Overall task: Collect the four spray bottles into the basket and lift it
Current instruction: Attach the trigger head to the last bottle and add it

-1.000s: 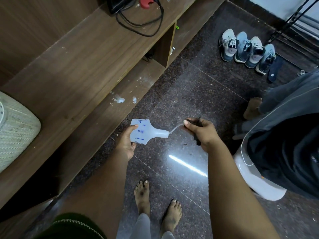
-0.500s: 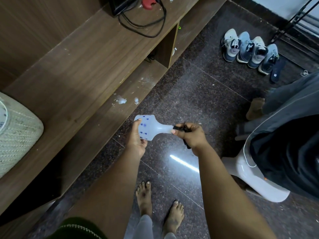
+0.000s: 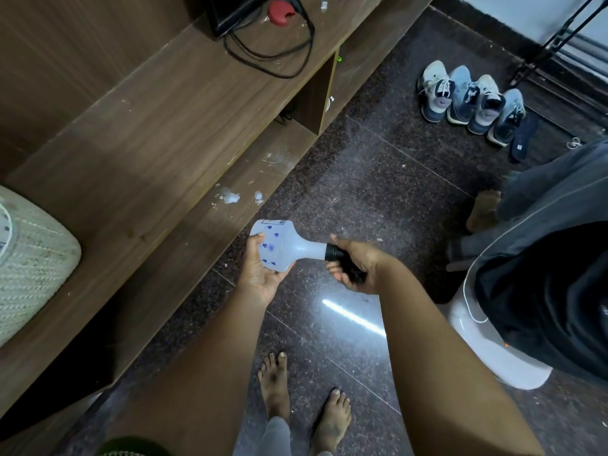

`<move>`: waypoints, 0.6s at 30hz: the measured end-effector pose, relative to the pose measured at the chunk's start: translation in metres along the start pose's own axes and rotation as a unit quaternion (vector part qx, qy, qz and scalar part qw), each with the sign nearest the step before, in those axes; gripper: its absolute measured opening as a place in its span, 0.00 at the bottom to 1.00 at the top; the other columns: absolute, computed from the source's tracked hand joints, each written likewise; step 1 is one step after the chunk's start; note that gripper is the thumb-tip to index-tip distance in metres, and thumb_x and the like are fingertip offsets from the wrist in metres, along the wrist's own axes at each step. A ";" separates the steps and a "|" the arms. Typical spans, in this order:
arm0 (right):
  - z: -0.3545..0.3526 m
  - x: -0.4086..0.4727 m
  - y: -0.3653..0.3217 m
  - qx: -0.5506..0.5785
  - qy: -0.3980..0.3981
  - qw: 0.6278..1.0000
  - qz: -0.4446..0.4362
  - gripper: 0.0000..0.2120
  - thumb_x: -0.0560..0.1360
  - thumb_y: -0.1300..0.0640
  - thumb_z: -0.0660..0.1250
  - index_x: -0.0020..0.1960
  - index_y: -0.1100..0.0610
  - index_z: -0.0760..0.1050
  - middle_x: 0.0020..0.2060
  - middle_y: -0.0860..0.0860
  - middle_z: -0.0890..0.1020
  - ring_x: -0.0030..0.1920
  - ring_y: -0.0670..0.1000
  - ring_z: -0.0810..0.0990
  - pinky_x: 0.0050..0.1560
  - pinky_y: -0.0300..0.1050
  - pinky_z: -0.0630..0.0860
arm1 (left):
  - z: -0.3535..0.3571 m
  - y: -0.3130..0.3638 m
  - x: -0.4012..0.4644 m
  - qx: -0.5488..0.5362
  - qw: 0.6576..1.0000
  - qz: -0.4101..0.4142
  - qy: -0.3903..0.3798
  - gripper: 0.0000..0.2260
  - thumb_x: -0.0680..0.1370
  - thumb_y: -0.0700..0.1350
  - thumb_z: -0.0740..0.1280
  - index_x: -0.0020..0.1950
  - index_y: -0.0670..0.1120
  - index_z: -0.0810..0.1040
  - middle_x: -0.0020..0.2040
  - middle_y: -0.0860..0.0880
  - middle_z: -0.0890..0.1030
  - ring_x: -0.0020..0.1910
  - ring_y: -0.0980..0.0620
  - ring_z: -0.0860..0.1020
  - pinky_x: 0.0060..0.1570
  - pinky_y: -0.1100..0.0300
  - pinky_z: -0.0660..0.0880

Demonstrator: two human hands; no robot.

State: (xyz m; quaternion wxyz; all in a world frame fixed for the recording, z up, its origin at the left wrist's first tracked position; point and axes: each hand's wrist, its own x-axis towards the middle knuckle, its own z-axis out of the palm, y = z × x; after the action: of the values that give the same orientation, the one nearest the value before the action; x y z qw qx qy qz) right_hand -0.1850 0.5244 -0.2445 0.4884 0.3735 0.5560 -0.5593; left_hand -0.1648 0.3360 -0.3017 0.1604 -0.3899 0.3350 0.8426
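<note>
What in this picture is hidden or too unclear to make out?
- Spray head, head view: the right hand wraps it, so its trigger and nozzle are hidden.
- Spray bottle: the left hand covers its lower side; the label print is too small to read.
- Woven basket: cut off by the left edge, so its contents cannot be told.
- Black device on the wooden bench: cropped by the top edge.
</note>
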 end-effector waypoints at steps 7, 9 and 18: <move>-0.014 -0.003 0.009 0.342 -0.164 0.900 -0.215 0.20 0.67 0.54 0.66 0.58 0.56 0.73 0.58 0.55 0.75 0.57 0.54 0.75 0.59 0.48 0.73 | 0.000 0.002 0.004 -0.041 0.997 0.002 0.063 0.14 0.73 0.55 0.64 0.52 0.48 0.79 0.51 0.45 0.81 0.51 0.45 0.79 0.50 0.48 0.76; -0.016 -0.005 0.014 0.372 -0.234 0.865 -0.242 0.31 0.66 0.65 0.57 0.69 0.62 0.66 0.64 0.59 0.72 0.65 0.57 0.71 0.66 0.48 0.70 | 0.004 0.002 0.005 -0.071 0.995 -0.002 0.069 0.15 0.73 0.56 0.64 0.53 0.49 0.78 0.52 0.44 0.81 0.53 0.44 0.78 0.49 0.47 0.76; 0.008 0.009 0.004 0.340 -0.128 0.875 -0.321 0.33 0.72 0.79 0.58 0.74 0.59 0.60 0.62 0.59 0.77 0.62 0.53 0.77 0.55 0.41 0.79 | 0.016 -0.010 0.004 -0.121 0.989 0.003 0.080 0.17 0.74 0.59 0.62 0.53 0.50 0.79 0.54 0.43 0.81 0.56 0.42 0.78 0.55 0.40 0.73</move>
State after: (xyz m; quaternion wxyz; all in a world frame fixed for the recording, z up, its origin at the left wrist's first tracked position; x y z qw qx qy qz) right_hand -0.1820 0.5161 -0.2533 0.1920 0.2427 0.3536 -0.8828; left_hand -0.1702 0.3544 -0.3018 0.0819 -0.4714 0.2438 0.8436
